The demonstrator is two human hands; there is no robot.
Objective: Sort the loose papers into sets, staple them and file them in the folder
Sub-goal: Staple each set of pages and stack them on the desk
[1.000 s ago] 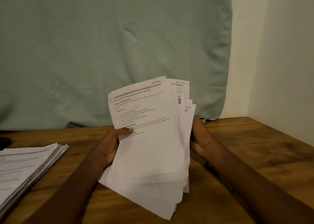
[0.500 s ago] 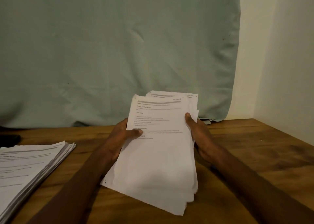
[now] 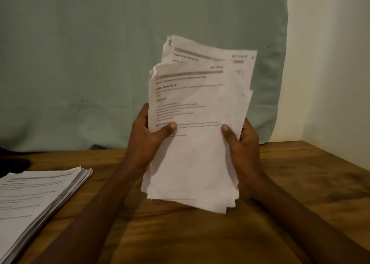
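Note:
A loose bundle of printed white papers (image 3: 197, 153) stands nearly upright in front of me, its lower edges just above the wooden table (image 3: 300, 183). My left hand (image 3: 148, 133) grips the bundle's left edge, thumb across the front sheet. My right hand (image 3: 240, 139) grips the right edge, thumb on the front. The sheets are uneven, and one rear sheet sticks up above the front one. A second, thick pile of printed papers (image 3: 34, 199) lies flat on the table at the left. No stapler or folder is in view.
A pale green cloth (image 3: 120, 63) hangs behind the table. A cream wall (image 3: 330, 73) closes the right side at the table's corner. A dark object (image 3: 12, 163) lies at the far left edge behind the pile.
The bundle has been raised from a low tilt to nearly upright. Both thumbs now lie on the front sheet, and a rear sheet has slid up above it.

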